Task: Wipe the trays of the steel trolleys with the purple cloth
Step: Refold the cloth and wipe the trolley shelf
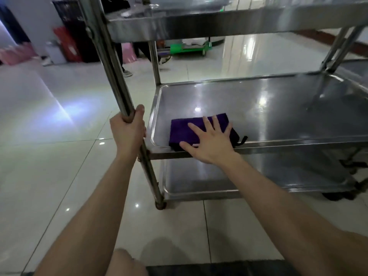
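The steel trolley [199,24] stands in front of me on the tiled floor, three trays high. I am working on the middle tray [268,108], which is bare apart from the cloth at its near left corner. I judge nearly all of this tray is yet to be covered, and the bottom tray [199,182] after it.

To steady the frame, my left hand [128,132] is wrapped tight round the near upright post [111,66], thumb up along the tube. The trolley is on castors, so I want that grip firm before I push.

The folded purple cloth [183,130] lies flat on the tray, just inside the front rim. My right hand [211,142] presses it with the palm, fingers straight and spread, nothing pinched. To do this well I should carry the cloth in long overlapping strokes toward the far right end, run it into the rounded corners and along the raised lip, and keep even weight so it does not bunch. Its small dark hanging loop [243,140] pokes over the front rim; it could snag there.

I can read no brand or label on trolley or cloth. A dark panel [65,26] against the far wall bears faint marks, too blurred to read.
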{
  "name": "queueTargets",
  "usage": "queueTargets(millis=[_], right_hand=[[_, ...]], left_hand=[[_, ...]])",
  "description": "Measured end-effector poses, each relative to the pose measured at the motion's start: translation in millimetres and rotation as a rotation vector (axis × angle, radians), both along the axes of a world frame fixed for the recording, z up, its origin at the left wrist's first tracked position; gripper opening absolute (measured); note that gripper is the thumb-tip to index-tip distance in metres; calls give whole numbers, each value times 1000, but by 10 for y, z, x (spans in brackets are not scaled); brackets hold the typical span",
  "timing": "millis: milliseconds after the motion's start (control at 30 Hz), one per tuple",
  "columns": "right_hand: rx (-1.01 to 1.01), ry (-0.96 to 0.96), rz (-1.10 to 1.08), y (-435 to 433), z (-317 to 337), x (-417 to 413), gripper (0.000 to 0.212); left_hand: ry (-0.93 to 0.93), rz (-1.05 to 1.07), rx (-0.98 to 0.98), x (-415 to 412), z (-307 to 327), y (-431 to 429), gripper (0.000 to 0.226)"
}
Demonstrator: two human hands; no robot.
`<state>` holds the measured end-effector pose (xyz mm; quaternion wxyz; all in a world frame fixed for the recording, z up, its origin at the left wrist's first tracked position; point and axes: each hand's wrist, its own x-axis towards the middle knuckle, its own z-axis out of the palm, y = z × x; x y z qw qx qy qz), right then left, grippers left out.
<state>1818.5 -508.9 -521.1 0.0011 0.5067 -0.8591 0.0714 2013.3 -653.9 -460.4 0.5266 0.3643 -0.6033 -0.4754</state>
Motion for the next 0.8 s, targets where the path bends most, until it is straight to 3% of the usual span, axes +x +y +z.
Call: queueTargets(millis=[200, 633, 800], right_hand=[[23, -4, -44, 38, -75, 23, 107], [189, -107, -32, -238, 8, -222, 110], [195, -124, -37, -872, 37, -536, 112]], left_hand=[[-36, -245, 61, 110, 17, -109, 38], [29, -57, 11, -65, -95, -42, 47], [31, -28, -9, -63, -99, 11, 45]])
